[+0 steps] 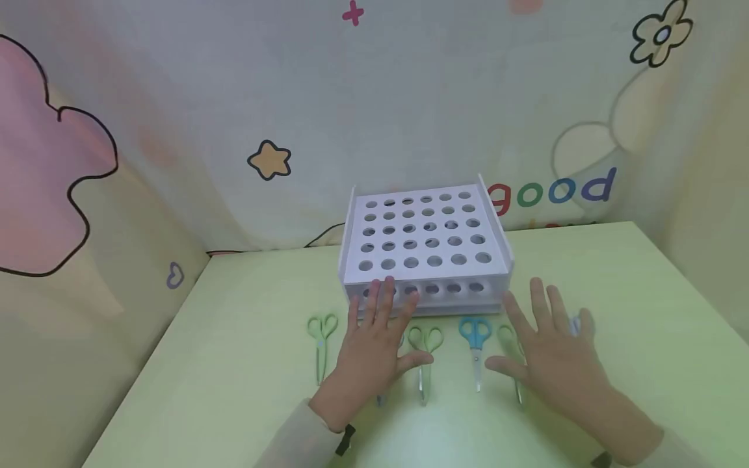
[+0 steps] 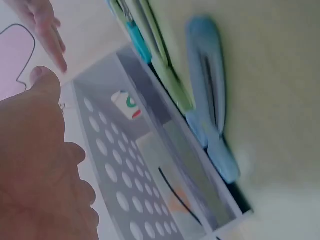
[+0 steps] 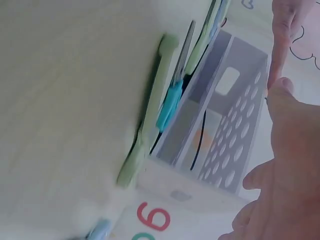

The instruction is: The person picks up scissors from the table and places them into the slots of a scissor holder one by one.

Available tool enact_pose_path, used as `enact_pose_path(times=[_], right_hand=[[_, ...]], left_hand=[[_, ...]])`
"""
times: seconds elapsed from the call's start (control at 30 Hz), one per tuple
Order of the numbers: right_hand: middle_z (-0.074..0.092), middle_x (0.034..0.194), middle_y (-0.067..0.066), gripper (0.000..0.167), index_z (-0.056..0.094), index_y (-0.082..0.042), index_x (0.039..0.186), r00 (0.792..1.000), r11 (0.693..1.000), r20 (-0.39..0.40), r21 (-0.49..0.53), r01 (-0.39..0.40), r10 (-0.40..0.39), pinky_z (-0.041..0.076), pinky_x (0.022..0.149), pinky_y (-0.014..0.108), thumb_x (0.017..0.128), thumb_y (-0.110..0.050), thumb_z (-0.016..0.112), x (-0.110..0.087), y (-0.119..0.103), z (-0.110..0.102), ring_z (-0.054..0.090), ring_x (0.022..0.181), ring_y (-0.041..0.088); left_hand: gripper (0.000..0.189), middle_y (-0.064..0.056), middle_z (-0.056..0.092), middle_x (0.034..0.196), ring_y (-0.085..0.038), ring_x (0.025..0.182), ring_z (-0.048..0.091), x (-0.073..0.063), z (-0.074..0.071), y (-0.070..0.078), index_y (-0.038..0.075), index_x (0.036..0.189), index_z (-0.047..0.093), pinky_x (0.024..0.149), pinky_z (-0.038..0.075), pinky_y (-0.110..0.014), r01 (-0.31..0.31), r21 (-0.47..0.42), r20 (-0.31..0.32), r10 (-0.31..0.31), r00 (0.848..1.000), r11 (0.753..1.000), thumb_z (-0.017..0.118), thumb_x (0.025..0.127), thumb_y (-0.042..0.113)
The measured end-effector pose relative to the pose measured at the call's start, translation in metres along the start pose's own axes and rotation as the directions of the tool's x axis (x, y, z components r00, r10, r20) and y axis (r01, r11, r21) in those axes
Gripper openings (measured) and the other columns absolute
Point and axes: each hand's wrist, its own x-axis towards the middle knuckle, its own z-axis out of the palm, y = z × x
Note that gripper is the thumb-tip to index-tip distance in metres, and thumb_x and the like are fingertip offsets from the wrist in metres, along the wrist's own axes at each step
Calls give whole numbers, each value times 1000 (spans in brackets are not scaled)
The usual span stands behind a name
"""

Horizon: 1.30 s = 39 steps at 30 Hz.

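Both hands hover over a row of scissors with fingers spread, holding nothing. The left hand [image 1: 370, 354] partly covers light-blue scissors [image 1: 381, 398], also visible in the left wrist view. Green scissors [image 1: 320, 344] lie to its left and a second green pair [image 1: 426, 374] by its thumb. Blue-handled scissors [image 1: 476, 335] with a metal blade lie between the hands. The right hand [image 1: 558, 364] partly hides another green pair [image 1: 506, 335] and a pale-blue item [image 1: 576, 325] whose kind is hidden. Behind them stands a white rack [image 1: 426, 270] with rows of round holes.
The pale green table [image 1: 257, 305] reaches back to a printed cloth backdrop [image 1: 222, 117]. A thin black cord [image 1: 324, 234] runs behind the rack on its left. In the left wrist view, the rack's underside is seen to be hollow.
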Motion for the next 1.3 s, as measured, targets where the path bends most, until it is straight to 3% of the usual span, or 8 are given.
enact_pose_path(times=[0.3,0.6,0.8,0.9,1.13,1.3], right_hand=[[9,162,33,102,25,-8,160,1000,998,-31,61,9,-7,13,101,78,88,-70,61,-7,35,-15,11,146,51],[-2,162,32,103,13,-10,163,999,994,-2,102,-34,35,12,100,77,91,-66,61,1,67,-27,6,146,53],[11,158,39,103,15,-7,162,1000,996,-28,83,-7,10,23,95,77,90,-60,67,8,88,-28,20,140,57],[16,155,41,101,17,-7,162,999,993,-38,121,3,1,27,92,76,90,-54,71,6,99,-26,25,137,59],[0,162,34,96,12,-19,164,988,955,156,290,-65,20,27,91,79,94,-52,68,-1,126,-24,28,132,65],[0,163,32,92,17,-24,164,979,898,203,436,-62,-31,25,95,78,93,-40,74,3,148,-18,23,134,66]], left_hand=[[98,-19,-9,167,-36,152,-11,12,-11,-20,21,165,8,115,4,-62,6,-50,-84,-10,996,999,50,92,72],[109,-20,-13,166,-40,151,-10,28,-18,-42,19,164,7,114,6,-64,43,-75,-133,-52,990,996,60,85,73],[112,-20,-14,166,-38,151,-14,42,-28,-61,18,164,8,116,4,-61,91,-165,-124,-113,986,982,67,83,70],[115,-24,-10,165,-38,151,-13,50,-28,-69,16,164,11,116,7,-61,108,-205,-130,-137,982,973,71,81,67],[125,-23,-8,166,-35,152,-8,58,-24,-80,11,164,9,116,12,-60,158,-251,-113,-191,975,955,79,74,65],[125,-23,-2,166,-35,153,0,60,-22,-86,6,162,11,113,20,-60,162,-272,-123,-201,972,949,81,75,62]])
